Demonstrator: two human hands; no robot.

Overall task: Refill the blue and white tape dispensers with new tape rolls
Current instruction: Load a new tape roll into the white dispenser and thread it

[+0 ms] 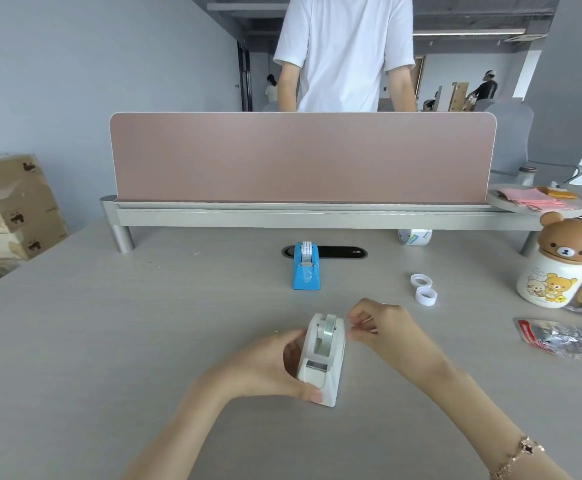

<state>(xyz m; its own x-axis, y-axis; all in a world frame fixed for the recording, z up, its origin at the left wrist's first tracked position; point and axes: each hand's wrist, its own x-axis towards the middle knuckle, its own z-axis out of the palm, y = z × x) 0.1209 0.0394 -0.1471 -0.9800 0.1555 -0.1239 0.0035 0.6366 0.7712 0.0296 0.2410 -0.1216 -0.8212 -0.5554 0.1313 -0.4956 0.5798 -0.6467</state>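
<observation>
The white tape dispenser [324, 362] stands on the desk in front of me with a clear tape roll [327, 332] seated in its top. My left hand [275, 367] grips the dispenser's left side and front. My right hand [379, 323] is at its right side, fingertips pinched close to the roll; whether they hold a tape end I cannot tell. The blue tape dispenser [306, 268] stands farther back in the middle with a roll in it. Two small white tape rolls [424, 289] lie to the right.
A pink divider panel [303, 157] on a grey shelf closes the back; a person in a white shirt stands behind it. A bear-lid bottle [556, 268] and crumpled foil wrappers [566, 342] sit at right. A wide tape roll [416, 236] lies under the shelf. Cardboard boxes [12, 209] are at left.
</observation>
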